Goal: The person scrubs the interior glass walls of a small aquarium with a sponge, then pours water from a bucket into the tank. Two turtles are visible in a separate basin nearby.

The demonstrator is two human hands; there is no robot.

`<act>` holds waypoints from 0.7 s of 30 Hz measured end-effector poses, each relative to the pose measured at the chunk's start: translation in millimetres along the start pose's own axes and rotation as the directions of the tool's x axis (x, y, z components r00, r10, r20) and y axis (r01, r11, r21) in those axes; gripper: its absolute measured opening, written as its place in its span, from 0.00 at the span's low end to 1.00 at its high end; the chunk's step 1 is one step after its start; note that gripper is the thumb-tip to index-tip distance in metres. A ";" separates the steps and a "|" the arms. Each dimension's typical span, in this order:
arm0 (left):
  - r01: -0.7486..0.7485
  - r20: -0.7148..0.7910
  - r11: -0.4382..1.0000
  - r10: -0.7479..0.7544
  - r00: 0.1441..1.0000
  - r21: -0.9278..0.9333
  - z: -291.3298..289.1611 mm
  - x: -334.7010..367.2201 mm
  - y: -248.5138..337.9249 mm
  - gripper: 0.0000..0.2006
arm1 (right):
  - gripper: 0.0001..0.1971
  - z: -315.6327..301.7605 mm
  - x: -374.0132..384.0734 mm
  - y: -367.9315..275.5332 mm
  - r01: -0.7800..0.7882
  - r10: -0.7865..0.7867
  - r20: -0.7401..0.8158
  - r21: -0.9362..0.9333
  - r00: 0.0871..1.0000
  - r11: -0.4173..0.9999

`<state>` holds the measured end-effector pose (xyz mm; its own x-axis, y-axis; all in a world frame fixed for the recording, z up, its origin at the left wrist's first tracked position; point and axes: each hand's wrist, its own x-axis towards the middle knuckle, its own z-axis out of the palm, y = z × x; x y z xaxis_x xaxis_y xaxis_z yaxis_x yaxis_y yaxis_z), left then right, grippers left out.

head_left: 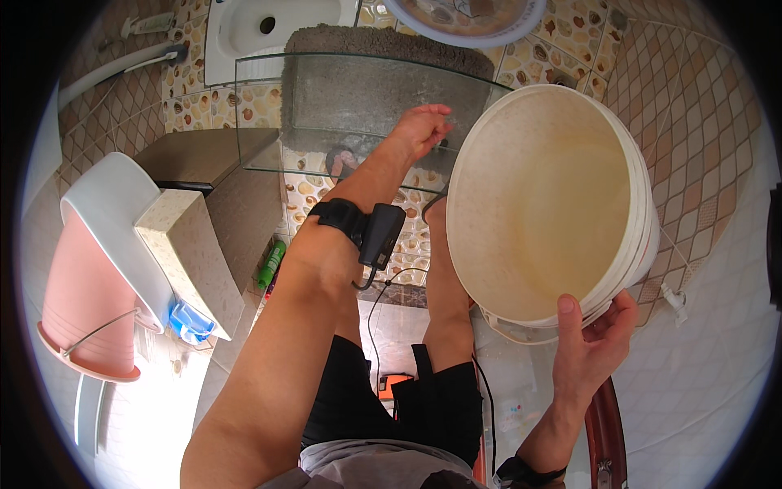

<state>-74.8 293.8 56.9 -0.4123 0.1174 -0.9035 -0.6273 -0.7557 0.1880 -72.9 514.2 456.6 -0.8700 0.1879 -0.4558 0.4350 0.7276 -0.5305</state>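
Note:
My right hand point(590, 330) grips the near rim of a large white bucket point(501, 220), thumb inside and fingers beneath the lip. The bucket is tilted, with its mouth toward me and its inside yellowish; whether there is water in it I cannot tell. Left of it lies a clear rectangular glass tank point(261, 114), over a shaggy grey mat point(326, 39). Above the tank's middle, near the bucket's left side, hangs my left hand point(423, 130). Its fingers are loosely bent and apart, with nothing in them. A black device point(381, 235) is strapped to my left forearm.
A squat toilet point(236, 37) and a round, pale-rimmed basin point(468, 33) stand at the far side. To the left are a cabinet point(244, 212), a pink bucket point(90, 293) against a pale basin point(114, 191), and a green bottle point(271, 263). A wall tap point(674, 301) sits right.

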 end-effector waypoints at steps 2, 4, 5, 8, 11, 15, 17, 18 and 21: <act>-0.017 -0.121 0.998 0.024 0.992 0.063 2.2 0.3 -1.3 0.22 | 0.33 0.4 -0.6 0.3 -0.004 0.004 -0.002 -0.003 1.000 1.000; -0.079 -0.177 0.996 0.084 0.981 0.039 7.1 0.3 -3.4 0.19 | 0.34 1.0 -1.6 0.2 -0.004 0.004 -0.002 0.030 1.000 1.000; -0.133 -0.178 0.991 0.127 0.976 -0.018 10.9 0.3 -5.0 0.17 | 0.34 1.7 -2.2 0.0 0.004 -0.004 -0.008 -0.008 1.000 1.000; -0.114 -0.146 0.992 0.105 0.984 -0.055 24.8 3.0 -8.6 0.11 | 0.35 5.7 -5.1 -1.2 0.020 -0.021 -0.010 -0.014 1.000 1.000; -0.063 -0.053 0.991 0.070 0.996 0.121 34.3 6.1 -8.7 0.09 | 0.36 12.7 -8.3 -4.0 0.029 -0.029 -0.006 -0.021 1.000 0.999; 0.016 -0.044 0.942 -0.001 0.999 0.336 40.4 6.8 -7.8 0.08 | 0.37 24.2 -10.5 -11.5 0.040 -0.041 -0.010 -0.038 0.999 0.998; -0.020 -0.040 0.984 0.027 0.999 0.179 44.8 4.9 -11.2 0.09 | 0.35 27.5 -10.5 -17.7 0.032 -0.032 0.006 -0.071 0.999 0.997; 0.033 -0.037 0.996 -0.030 0.999 0.085 46.5 4.4 -13.3 0.10 | 0.33 28.3 -10.1 -21.3 0.024 -0.023 0.017 -0.094 1.000 0.995; 0.045 -0.047 0.991 -0.039 0.998 0.130 45.5 8.4 -18.8 0.12 | 0.32 32.0 -8.2 -31.4 -0.006 0.009 0.032 -0.097 0.999 0.995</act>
<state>-96.6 338.3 63.3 -0.3562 0.1163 -0.9272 -0.7256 -0.6597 0.1960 -72.0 468.7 454.2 -0.8581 0.1732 -0.4834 0.4158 0.7868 -0.4562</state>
